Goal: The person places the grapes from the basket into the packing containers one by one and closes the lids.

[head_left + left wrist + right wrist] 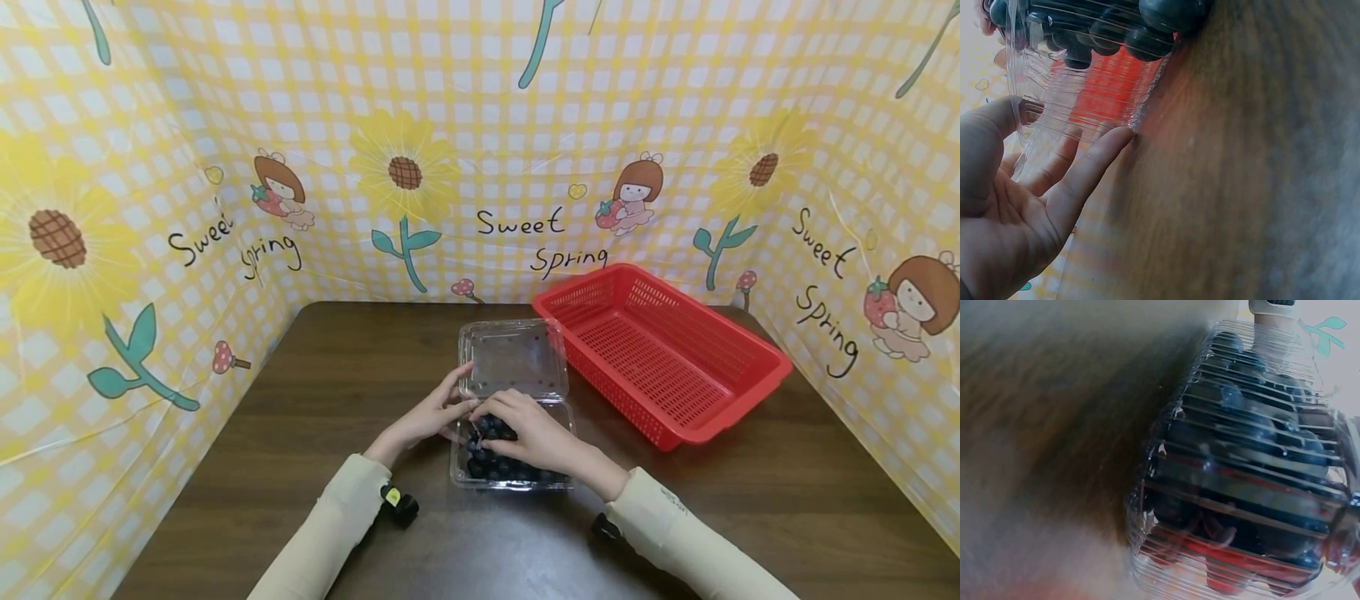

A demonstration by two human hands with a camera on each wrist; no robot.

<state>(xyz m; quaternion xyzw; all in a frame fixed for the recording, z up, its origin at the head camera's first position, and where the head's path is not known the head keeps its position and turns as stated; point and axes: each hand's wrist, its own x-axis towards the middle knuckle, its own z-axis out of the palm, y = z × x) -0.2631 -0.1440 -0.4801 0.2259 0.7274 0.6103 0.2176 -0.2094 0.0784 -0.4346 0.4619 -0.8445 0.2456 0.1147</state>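
yellow-checked cloth (pixel 330 75) is hung around a brown desk (pixel 322 383). a red basket (pixel 652 358) is set toward its far right. near that basket, a clear plastic box (pixel 513 362) is laid open, its lid folded back. its left side is touched by the left hand (pixel 431 414), fingers spread. by the bent right hand (pixel 536 433), dark grapes (pixel 517 472) are held inside the box.

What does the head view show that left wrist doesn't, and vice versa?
Head only: black "Sweet Spring" lettering, the right arm's cream fabric sleeve.
Left wrist only: palm of the left hand, side ridges of the clear plastic container.
Both: the hand itself, container, dark round fruit inside, red perforated plastic basket, brown wood-grain table.
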